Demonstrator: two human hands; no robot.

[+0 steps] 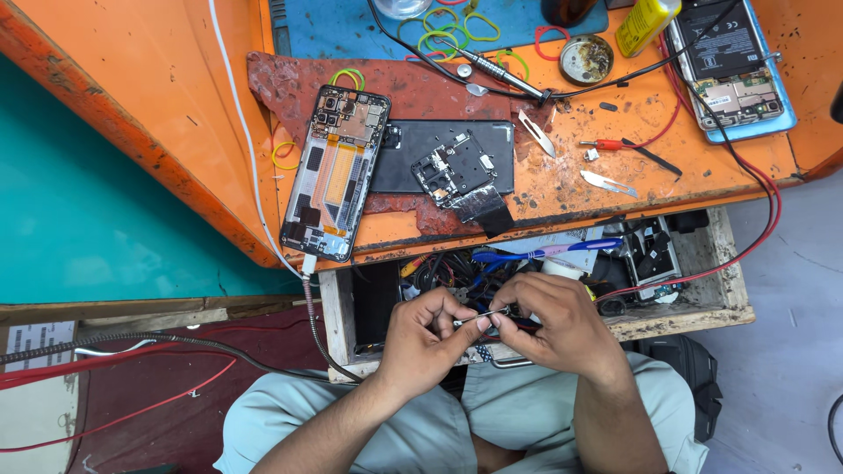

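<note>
A thin metal tool is pinched between both hands, left hand and right hand, above an open drawer. A yellow bottle is seen at the orange worktop's far edge.

Light: bright, even daylight, soft shadows
Glare: faint sheen on counter beyond the hands
Focus: sharp throughout
Edges: slight wide-angle bend

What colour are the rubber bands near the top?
Mostly green rubber bands, one red; clearest in the head view.
</note>
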